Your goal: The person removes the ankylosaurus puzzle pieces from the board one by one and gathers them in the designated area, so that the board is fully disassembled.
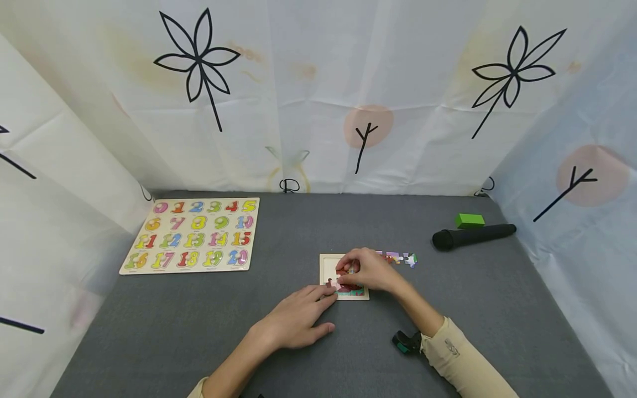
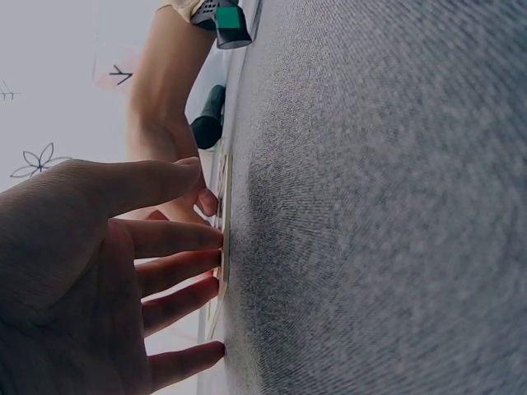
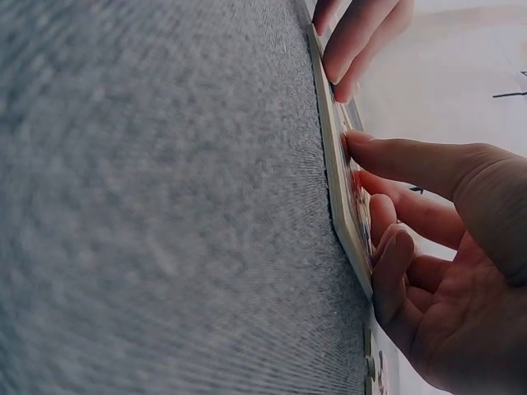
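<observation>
puzzle board [image 1: 327, 267]: central | my left hand [image 1: 297, 318]: fingers extended at its near-left corner, likely steadying it | my right hand [image 1: 369, 270]: curled over it, can't tell if pinching | loose pieces [image 1: 410, 260]: right, presumably handy

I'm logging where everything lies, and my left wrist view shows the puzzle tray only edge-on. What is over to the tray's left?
Observer: A number board, with coloured numerals from 0 to 20 set in four rows.
Operator: I do see the black microphone. Is anything next to it?
Observer: Yes, a green block, just beyond it in the head view.
Operator: And to the right of the puzzle tray, past the right hand?
Observer: Some puzzle pieces lie there, outside the tray, near its far right corner.
</observation>
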`<state>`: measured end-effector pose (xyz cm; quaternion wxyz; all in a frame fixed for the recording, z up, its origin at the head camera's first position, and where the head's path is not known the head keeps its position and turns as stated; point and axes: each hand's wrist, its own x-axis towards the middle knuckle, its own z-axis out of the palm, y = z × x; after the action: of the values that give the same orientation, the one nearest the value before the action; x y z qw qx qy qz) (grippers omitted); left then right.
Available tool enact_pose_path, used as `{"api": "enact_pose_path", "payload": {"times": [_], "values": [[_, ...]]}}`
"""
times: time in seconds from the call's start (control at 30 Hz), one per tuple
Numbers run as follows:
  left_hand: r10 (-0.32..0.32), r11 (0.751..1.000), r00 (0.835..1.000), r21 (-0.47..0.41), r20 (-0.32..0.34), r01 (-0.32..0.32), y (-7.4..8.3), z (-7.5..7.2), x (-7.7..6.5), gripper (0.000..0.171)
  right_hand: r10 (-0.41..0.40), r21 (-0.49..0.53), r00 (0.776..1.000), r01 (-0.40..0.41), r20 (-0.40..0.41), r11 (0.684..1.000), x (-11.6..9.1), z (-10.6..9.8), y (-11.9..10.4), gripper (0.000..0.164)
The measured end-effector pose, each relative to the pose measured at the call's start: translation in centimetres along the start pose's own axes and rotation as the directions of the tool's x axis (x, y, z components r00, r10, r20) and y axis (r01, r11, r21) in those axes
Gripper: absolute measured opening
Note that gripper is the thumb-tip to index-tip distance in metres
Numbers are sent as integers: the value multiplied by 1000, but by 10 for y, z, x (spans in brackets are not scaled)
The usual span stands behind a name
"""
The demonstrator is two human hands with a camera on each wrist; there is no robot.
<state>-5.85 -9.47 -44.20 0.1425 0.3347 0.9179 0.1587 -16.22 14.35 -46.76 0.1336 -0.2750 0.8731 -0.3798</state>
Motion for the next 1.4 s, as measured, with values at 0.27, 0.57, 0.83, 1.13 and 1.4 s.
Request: {"api": "enact_pose_path", "payload": {"times": [0.27, 0.57, 0.83, 1.13, 1.4], "values": [[1, 1000, 1000, 4, -1, -1, 0, 0, 1, 59, 28, -36, 1000, -28, 6, 999, -1, 0, -5, 15], [5, 1000, 1000, 6, -12, -5, -2, 1, 2, 59, 28, -56, 1000, -28, 0, 998, -4, -1, -7, 14], [-1, 999, 1000, -36, -14, 1, -6, 2, 3, 58, 36, -78, 999, -36, 0, 996, -4, 0, -12, 10], [-24, 993, 1000, -117, -10, 23, -11, 2, 6, 54, 72, -33, 997, -71, 27, 997, -4, 1, -11, 24], [-22, 992, 999, -125, -23, 18, -13, 5, 9, 50, 61, -91, 997, -56, 48, 994, -1, -1, -16, 15]]}}
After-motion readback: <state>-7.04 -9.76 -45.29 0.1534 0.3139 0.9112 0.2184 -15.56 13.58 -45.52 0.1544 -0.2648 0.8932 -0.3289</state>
